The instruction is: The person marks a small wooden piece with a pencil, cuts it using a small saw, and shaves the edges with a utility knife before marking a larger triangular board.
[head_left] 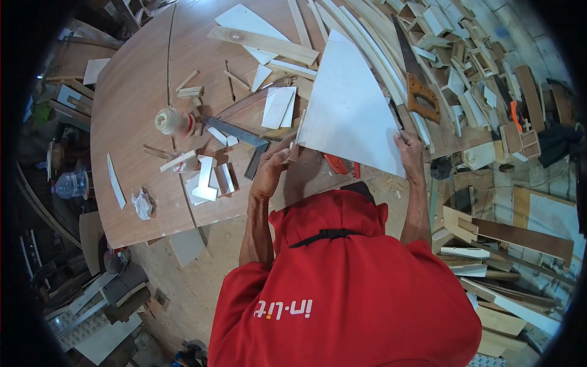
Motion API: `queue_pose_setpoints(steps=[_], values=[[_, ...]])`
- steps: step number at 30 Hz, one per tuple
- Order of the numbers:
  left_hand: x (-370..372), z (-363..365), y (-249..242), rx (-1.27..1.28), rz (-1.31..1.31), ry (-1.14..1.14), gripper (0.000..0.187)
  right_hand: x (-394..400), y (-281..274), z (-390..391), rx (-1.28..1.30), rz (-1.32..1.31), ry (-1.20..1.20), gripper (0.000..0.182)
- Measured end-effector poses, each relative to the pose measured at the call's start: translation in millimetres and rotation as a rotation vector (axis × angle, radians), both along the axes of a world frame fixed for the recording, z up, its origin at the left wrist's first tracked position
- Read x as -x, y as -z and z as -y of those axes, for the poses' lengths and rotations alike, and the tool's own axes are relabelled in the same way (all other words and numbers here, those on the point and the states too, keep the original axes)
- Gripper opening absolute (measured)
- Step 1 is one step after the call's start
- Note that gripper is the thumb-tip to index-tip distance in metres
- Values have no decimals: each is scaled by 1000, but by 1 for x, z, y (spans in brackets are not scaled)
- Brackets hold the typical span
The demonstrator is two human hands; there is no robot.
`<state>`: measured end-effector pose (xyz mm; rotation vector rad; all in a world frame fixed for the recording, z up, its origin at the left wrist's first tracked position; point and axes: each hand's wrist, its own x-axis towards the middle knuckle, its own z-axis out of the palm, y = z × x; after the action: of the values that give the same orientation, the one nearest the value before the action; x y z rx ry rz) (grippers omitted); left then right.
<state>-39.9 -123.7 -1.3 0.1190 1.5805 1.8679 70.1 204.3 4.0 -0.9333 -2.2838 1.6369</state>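
A large white panel with a pointed top and one curved side lies tilted in front of the red garment. At its lower left corner my left hand is closed, with a thin wooden strip by the fingertips along the panel's edge. My right hand grips the lower right corner, thumb on the white face and fingers hidden behind. Under the panel's lower edge, a red tool partly shows. Beside my left hand lies a metal square on the brown table.
White offcuts, a jar and a crumpled plastic bag lie on the table. A handsaw rests on long strips at the right. Wooden pieces are piled beyond. A bottle stands at the left.
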Motion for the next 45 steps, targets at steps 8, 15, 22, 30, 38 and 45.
queue_pose_setpoints(steps=[8,15,22,30,38,45], values=[[0,-2,3,30,8,27,65,-1,-2,3,6,-33,10,27],[1,-4,8,13,1,49,64,-4,-4,1,-19,37,3,33],[-5,-15,6,44,-5,-20,52,-4,-1,6,37,-22,-15,34],[-5,-22,13,211,-288,-10,51,-1,10,4,78,14,-17,31],[-1,-26,12,521,-588,76,42,2,21,1,57,-6,-18,31],[-2,-31,10,471,-637,13,37,4,31,3,120,31,-4,30]])
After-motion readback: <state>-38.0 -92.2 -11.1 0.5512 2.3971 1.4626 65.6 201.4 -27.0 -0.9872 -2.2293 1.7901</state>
